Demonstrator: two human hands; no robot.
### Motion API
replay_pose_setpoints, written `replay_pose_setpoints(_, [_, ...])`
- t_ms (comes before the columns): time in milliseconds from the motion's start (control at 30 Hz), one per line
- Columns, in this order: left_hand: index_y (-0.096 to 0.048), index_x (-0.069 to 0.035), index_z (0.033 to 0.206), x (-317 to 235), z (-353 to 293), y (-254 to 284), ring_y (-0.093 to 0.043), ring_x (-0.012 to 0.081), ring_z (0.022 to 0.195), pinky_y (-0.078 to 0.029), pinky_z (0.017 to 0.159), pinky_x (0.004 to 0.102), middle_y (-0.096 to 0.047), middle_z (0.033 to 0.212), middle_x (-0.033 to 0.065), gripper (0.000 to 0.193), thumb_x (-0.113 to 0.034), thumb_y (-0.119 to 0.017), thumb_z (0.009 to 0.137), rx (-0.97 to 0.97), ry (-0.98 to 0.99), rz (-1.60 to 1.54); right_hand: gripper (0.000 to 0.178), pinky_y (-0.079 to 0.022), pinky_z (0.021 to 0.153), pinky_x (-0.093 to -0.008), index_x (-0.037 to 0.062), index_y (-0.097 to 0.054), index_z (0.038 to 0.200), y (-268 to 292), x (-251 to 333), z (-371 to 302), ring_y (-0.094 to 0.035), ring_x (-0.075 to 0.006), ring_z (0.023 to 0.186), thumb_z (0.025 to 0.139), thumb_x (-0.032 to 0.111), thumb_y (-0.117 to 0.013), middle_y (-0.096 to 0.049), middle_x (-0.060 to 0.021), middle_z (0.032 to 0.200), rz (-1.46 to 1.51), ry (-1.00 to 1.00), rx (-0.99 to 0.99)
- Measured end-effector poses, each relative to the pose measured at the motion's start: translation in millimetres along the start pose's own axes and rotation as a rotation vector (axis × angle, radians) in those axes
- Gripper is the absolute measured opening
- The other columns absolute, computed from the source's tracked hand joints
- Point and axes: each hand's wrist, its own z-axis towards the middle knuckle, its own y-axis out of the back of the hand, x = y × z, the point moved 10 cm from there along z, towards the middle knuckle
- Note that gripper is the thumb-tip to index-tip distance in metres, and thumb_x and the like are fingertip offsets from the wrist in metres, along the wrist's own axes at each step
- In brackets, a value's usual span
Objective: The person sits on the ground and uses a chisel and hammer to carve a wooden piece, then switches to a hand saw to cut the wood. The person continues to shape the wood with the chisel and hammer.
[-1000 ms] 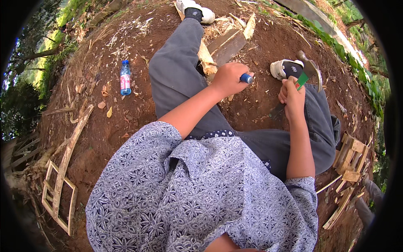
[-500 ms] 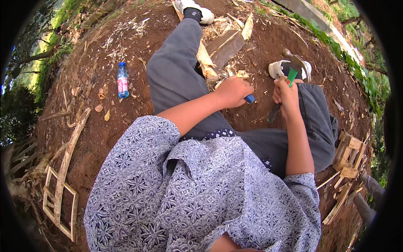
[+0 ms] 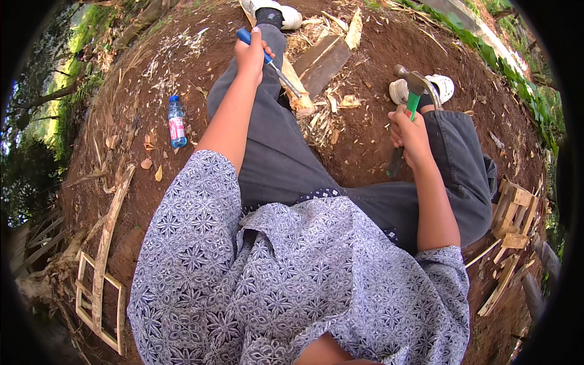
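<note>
"Blue-handled tool (image 3: 267,59) on the left: is it held?"

"Yes, the left hand (image 3: 249,59) closes round the handle. The metal shaft slants down toward the near end of a pale wood piece (image 3: 295,77); whether the tip touches, I can't tell."

"Where's the wood?"

"On reddish soil (image 3: 371,137), between the left leg (image 3: 264,134) and a dark board (image 3: 324,66)."

"And the right hand (image 3: 412,137)?"

"Wrapped round a green-handled hammer (image 3: 413,100), head up, well apart from the tool."

"How far along, then?"

"Partway, I'd judge. Pale chips (image 3: 324,126) lie scattered beside the wood, so some cutting looks done. Its near end looks rough, so some seems left; how much, the view doesn't show."
</note>
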Motion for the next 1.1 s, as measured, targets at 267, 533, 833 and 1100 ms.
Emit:
replay_pose_setpoints(267, [-0.037,-0.005,0.126,-45.6,-8.0,-55.5,-0.066,0.025,0.092,-0.062,0.077,0.0419,-0.048,0.114,0.0122,0.032,-0.021,-0.055,0.105,0.201,-0.224,-0.049,0.028,-0.032,0.044,-0.0258,0.0154,-0.044,0.075,-6.2,-6.8,2.8,-0.035,-0.0053,0.044,0.098,0.013,-0.058,-0.039,0.0071,0.056,-0.015,-0.047,-0.013])
replay_pose_setpoints(533, [-0.027,-0.007,0.147,-15.7,3.4,-70.4,-0.065,0.0141,0.057,-0.05,0.046,0.026,-0.067,0.087,0.0111,0.055,-0.006,-0.056,0.1,0.049,-0.174,0.255,0.024,-0.032,0.044,-0.0258,0.0151,-0.047,0.078,-9.9,-24.0,10.2,-0.036,-0.005,0.045,0.099,0.017,-0.06,-0.042,0.0066,0.057,-0.063,-0.1,0.021])
replay_pose_setpoints(833, [-0.033,-0.002,0.148,-19.4,17.9,-64.6,-0.07,0.0234,0.079,-0.056,0.068,0.0366,-0.066,0.111,0.0188,0.053,-0.012,-0.058,0.101,-0.037,-0.277,0.644,0.028,-0.033,0.048,-0.0235,0.007,-0.063,0.11,-14.1,-17.9,18.4,-0.038,-0.0026,0.053,0.105,0.034,-0.058,-0.04,0.0078,0.066,-0.22,-0.103,-0.045])
replay_pose_setpoints(1100, [-0.04,0.001,0.118,-17.7,16.0,-68.6,-0.07,0.0205,0.054,-0.056,0.049,0.0345,-0.067,0.075,0.0148,0.037,-0.024,-0.062,0.101,0.037,-0.347,0.407,0.035,-0.039,0.049,-0.0228,0.0049,-0.058,0.133,-8.0,3.6,38.9,-0.045,-0.0047,0.056,0.109,0.029,-0.049,-0.048,0.0042,0.075,-0.353,-0.028,-0.076])
